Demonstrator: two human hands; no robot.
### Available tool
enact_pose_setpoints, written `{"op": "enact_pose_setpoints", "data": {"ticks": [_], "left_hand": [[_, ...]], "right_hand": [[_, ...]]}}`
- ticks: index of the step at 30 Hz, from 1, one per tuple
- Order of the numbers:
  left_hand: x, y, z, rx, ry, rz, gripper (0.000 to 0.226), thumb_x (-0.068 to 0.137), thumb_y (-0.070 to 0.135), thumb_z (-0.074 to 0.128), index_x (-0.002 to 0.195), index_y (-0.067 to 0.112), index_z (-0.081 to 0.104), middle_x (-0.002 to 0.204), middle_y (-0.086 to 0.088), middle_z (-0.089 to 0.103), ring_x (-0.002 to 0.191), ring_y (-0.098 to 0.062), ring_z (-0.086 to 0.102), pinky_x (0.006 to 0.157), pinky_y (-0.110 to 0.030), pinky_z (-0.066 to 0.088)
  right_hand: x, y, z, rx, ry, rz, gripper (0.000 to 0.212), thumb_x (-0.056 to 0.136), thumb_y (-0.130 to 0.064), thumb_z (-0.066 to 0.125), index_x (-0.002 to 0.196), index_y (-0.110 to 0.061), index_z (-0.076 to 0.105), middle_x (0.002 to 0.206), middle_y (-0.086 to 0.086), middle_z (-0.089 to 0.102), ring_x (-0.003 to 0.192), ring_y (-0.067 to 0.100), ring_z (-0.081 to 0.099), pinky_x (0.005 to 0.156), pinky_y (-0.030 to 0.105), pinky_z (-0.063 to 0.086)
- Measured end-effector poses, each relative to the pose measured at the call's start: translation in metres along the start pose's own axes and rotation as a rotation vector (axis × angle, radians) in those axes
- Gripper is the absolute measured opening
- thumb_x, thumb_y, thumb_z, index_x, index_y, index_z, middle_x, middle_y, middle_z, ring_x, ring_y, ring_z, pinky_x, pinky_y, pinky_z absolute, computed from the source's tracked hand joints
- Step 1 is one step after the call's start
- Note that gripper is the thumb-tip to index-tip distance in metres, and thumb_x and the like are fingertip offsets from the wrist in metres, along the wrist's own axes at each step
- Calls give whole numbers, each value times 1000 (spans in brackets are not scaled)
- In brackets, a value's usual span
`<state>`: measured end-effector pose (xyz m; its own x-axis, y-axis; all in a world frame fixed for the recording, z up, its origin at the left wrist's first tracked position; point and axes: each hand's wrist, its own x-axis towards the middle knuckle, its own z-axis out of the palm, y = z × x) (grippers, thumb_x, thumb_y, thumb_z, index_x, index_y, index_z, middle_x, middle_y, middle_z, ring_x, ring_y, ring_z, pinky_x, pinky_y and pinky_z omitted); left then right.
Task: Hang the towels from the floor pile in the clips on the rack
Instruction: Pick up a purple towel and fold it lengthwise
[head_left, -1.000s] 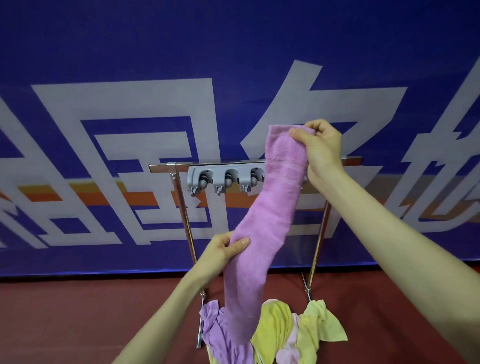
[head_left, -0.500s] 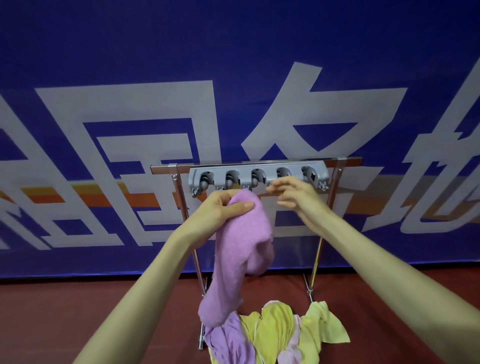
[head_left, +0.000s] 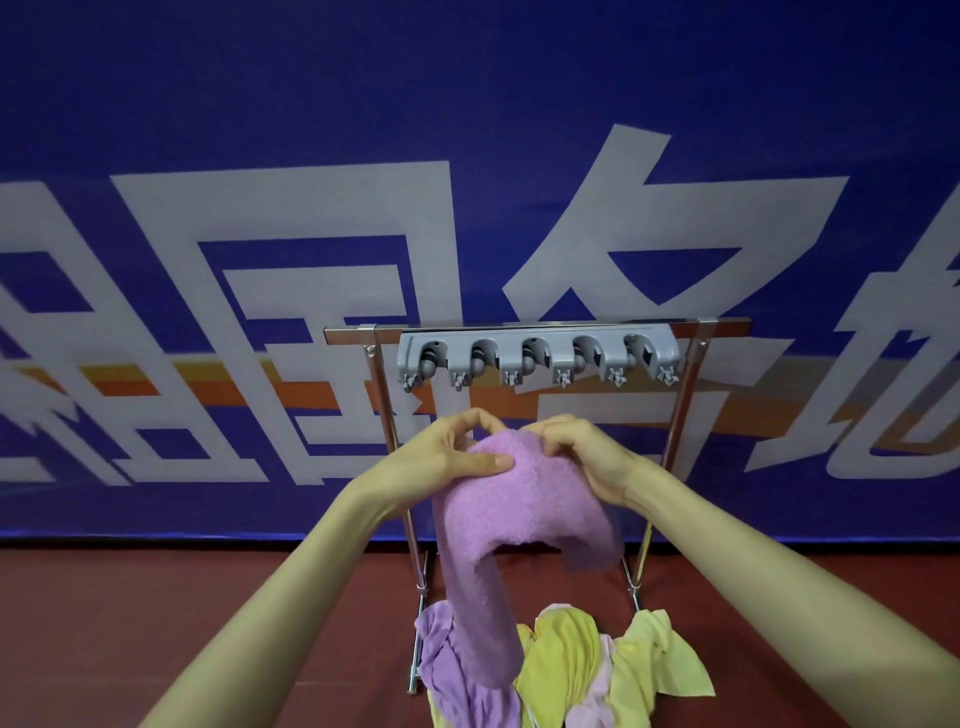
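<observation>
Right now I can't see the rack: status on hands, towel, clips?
Left hand and right hand grip the purple towel, bunched below the empty clip bar. Nothing hung yet. Nothing in the way.

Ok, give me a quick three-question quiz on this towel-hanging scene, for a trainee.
1. True or false: the left hand and right hand both grip the towel.
2. How many clips on the rack hold a towel? A none, B one, C three.
3. Fill in: the pile on the floor holds purple, pink and ___ cloth.
Key: 1 true; 2 A; 3 yellow.
</observation>
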<state>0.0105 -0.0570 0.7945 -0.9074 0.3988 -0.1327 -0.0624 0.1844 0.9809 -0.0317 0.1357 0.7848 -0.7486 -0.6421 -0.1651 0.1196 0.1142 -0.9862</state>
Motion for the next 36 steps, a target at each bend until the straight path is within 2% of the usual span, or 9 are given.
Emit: {"op": "enact_pose_setpoints", "data": {"ticks": [4,7,15,21,24,27,30,34,36], "left_hand": [[-8,-17,-16,65,-33,-110,43,71,32,78,105,9,65,93,-1,74,85,-11,69,72,-17,51],[-15,-30,-34,104,-74,-194,60,60,48,84,105,9,73,115,-11,71,98,-20,68,84,-24,51],[-23,-47,-67,1,-64,-166,63,59,49,85,102,5,73,97,-8,74,86,-18,68,77,-23,53],[-19,-63,-76,-158,-90,-156,76,61,39,86,109,-15,61,101,-19,67,92,-28,62,81,-30,51],[-17,-65,-76,-222,-98,-148,14,79,17,65,82,11,78,80,2,73,73,-10,68,66,-20,52],[-11,-69,-81,-290,-72,-145,50,90,4,48,48,17,70,63,10,65,57,-3,58,56,-17,44],[-4,-77,-94,-361,6,-116,24,81,23,63,78,2,74,83,-12,65,75,-19,59,67,-25,45],[7,-92,-117,-465,12,-156,60,60,42,87,96,-3,68,87,-15,66,77,-20,64,71,-30,52],[13,-95,-122,-536,3,-140,55,57,36,90,92,-1,70,81,-12,68,71,-17,66,67,-26,54]], "right_hand": [[-2,-2,-10,51,38,28,26,61,-20,53,58,-14,27,58,2,31,53,14,27,55,31,25],[-4,-2,-23,79,58,61,32,78,-26,64,51,-16,50,56,-2,49,52,11,47,58,26,37],[5,8,-33,-223,-159,230,11,74,-24,72,76,-13,74,75,0,73,67,11,66,64,22,50],[25,16,-12,-62,-208,320,29,57,-18,71,53,-17,42,58,-1,41,56,11,40,56,24,32],[39,22,1,47,-310,294,24,60,-23,76,71,-7,61,68,-3,61,63,8,57,64,19,44],[54,23,15,81,-370,241,23,74,-11,67,97,-6,67,88,0,72,79,11,66,74,22,50],[70,25,23,210,-331,174,24,72,6,55,87,-10,64,80,-1,70,74,10,66,65,20,52],[103,35,23,393,-137,91,39,57,7,58,93,-7,53,80,5,61,69,12,62,59,22,51],[115,34,24,454,-65,71,41,53,3,58,92,-9,54,79,5,60,68,13,61,57,23,51]]}}
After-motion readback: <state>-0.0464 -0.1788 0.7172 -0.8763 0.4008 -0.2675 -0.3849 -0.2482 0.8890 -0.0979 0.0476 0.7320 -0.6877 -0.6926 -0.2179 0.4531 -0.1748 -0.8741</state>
